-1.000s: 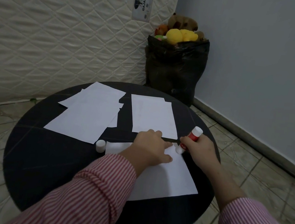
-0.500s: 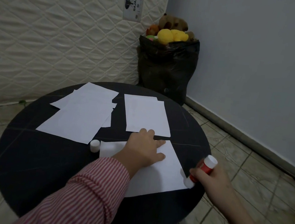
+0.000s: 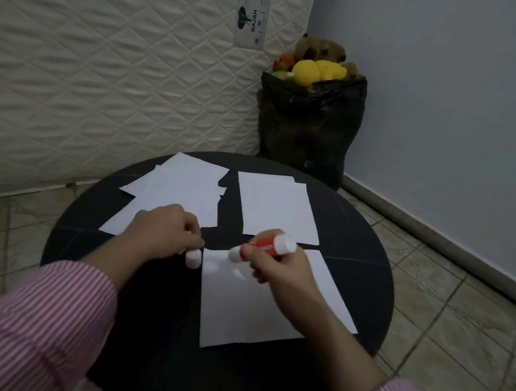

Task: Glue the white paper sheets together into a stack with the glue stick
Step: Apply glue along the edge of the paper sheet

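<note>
Two hands: both work over the round black bench (image 3: 127, 318), each busy with one part of the glue stick.
Loose sheets: an overlapping pile of white rectangular paper sheets (image 3: 172, 198) lies at the far left of the bench, unglued by the look of it.
Left hand (image 3: 162, 236): fingers curled down at the small white cylindrical cap (image 3: 193, 258), which stands on the bench just left of the near sheet.
Left grip: fingertips meet the cap's top; whether they pinch it or only touch it cannot be told, as the knuckles hide the contact.
Middle stack: a white rectangular sheet stack (image 3: 277, 210) lies at the far centre, its edges nearly flush.
Near sheet: one white paper sheet (image 3: 255, 317) lies in front, with faint glossy smears near its upper left corner.
Glue stick (image 3: 265, 249): red plastic tube with white ends, held nearly level above the near sheet's top edge, its nozzle pointing left toward the cap.
Right hand (image 3: 277, 271): fingers and thumb wrapped round the red barrel.
Right grip: closed firmly on the tube, no gap visible.
Step in hand: likely recapping the stick.
Method: hold the tube steady, lift the cap straight, align it with the nozzle, press on squarely.
Caution: keep the exposed glue end off the bench and off sleeves; the near sheet's glued area should stay untouched until placed on the stack.
</note>
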